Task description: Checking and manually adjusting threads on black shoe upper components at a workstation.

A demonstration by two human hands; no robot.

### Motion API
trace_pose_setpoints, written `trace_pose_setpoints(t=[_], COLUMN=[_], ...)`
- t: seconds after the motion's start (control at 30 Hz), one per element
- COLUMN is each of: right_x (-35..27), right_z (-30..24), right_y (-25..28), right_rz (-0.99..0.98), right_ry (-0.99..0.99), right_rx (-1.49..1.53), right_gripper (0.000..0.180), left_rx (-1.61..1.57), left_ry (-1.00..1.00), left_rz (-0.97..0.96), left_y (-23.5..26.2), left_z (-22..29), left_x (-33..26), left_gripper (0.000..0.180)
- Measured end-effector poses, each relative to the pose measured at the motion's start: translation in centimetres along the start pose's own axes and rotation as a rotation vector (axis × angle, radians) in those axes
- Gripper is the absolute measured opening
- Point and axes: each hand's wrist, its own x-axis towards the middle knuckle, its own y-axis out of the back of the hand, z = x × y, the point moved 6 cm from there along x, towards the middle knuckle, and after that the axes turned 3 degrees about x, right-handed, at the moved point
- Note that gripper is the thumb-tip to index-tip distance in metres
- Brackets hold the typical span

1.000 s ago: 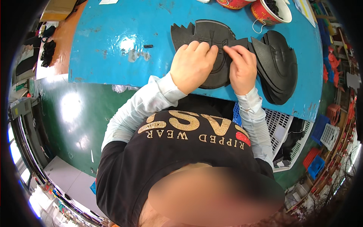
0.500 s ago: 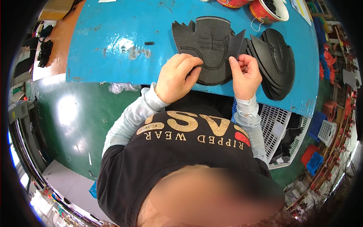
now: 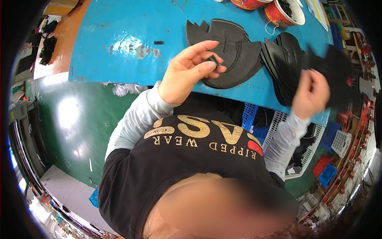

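My left hand (image 3: 191, 69) is pinching a small black piece (image 3: 212, 61) between thumb and fingers; its exact kind is too small to make out. Under and beyond it, a black moulded pad (image 3: 234, 51) with a jagged corner and stitched curved lines lies on the blue table. It seems to rest on others like it. Off to the right, my right hand (image 3: 312, 93) grips another black moulded pad (image 3: 336, 73), smeared by motion, past the fanned stack of black pads (image 3: 284, 67). A second small black piece (image 3: 158, 42) lies left of the pads.
Red tubs (image 3: 284, 14), one with black bits inside, stand at the far right of the blue table (image 3: 115, 24). White plastic crates (image 3: 275, 123) and a blue crate (image 3: 250, 115) sit below the table's near edge.
My right hand has moved right, lifting a pad off the near pile and carrying it past the stack. My left hand has risen slightly, and the small black piece in it now shows.
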Motion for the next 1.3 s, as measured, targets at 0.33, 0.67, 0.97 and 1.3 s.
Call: trace_pose_setpoints(t=[0.33,0.67,0.97,1.3], right_x=[-5.3,-6.5,-8.3,-3.9], right_z=[-11.1,-11.7,-11.3,-7.8], right_y=[-8.9,-8.9,-10.0,-10.9], right_rz=[-0.427,-0.497,-0.733,-0.396], right_ry=[-0.559,-0.695,-1.085,-0.439], right_rx=[1.255,1.303,1.685,0.907], right_gripper=[0.014,0.015,0.017,0.015], left_rx=[0.12,0.662,0.954,1.473], left_ry=[-0.027,-0.322,-0.68,-0.841], left_rz=[0.044,0.101,-0.092,0.088], left_y=[-0.5,-0.5,-2.7,0.0], left_z=[-0.8,0.1,2.4,4.8], left_x=[0.2,-0.7,-0.7,1.3], left_gripper=[0.028,0.029,0.032,0.026])
